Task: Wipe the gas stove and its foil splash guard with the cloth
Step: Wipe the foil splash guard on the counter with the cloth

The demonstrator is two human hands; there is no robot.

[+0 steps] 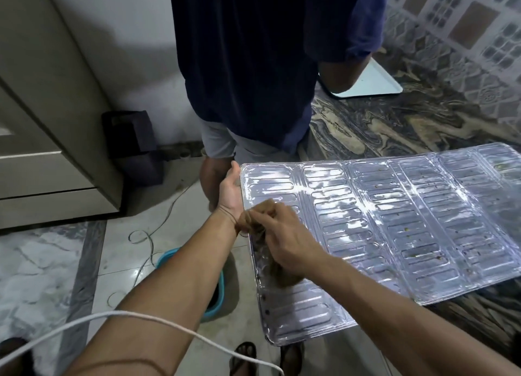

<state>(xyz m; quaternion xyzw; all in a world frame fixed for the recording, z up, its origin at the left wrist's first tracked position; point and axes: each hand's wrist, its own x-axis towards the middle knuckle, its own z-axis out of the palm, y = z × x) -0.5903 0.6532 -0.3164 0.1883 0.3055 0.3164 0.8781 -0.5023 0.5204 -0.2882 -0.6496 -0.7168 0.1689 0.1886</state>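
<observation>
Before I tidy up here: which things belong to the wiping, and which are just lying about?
In use: foil splash guard, cloth, right hand wiping, left hand steadying the edge.
Lying about: white tray, blue bucket, floor cable.

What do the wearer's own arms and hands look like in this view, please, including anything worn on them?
Both forearms are bare as far as the frame shows, with no sleeves, gloves or watch visible. The left hand and right hand show no rings that I can make out. A thin white cord crosses in front of the left forearm.
</observation>
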